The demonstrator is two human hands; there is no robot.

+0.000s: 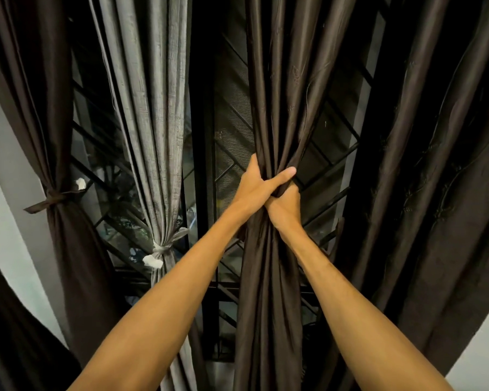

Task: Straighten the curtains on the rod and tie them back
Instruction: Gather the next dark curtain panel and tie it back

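Head view, looking forward at a window hung with several curtains. At centre a dark brown curtain (268, 292) hangs in front of the glass, its folds bunched into a narrow waist at mid-height. Both bare hands hold it there. The left hand (256, 187) wraps the bundle from the left, one digit stretched across the front of the folds. The right hand (285, 207) sits just below it and touches it, fingers curled tight into the cloth. No tie shows in either hand.

The step in hand looks like gathering this panel, before binding it. The next move probably calls for one hand to keep the waist squeezed while the other fetches a band and passes it around; let go with both and the folds would likely spread.

To the left, well apart, a grey curtain (156, 108) is already cinched by a grey tie (164, 248). Further left, a second brown curtain (40, 108) is bound with a brown tie (52, 198), beside a pale wall (9, 221). To the right, a wide brown curtain (435, 193) hangs loose and untied, close to the right forearm.

Behind everything runs a dark window grille (232, 122) of slanted bars. Open gaps lie on both sides of the held bundle, wider on the left. The rod is out of sight.
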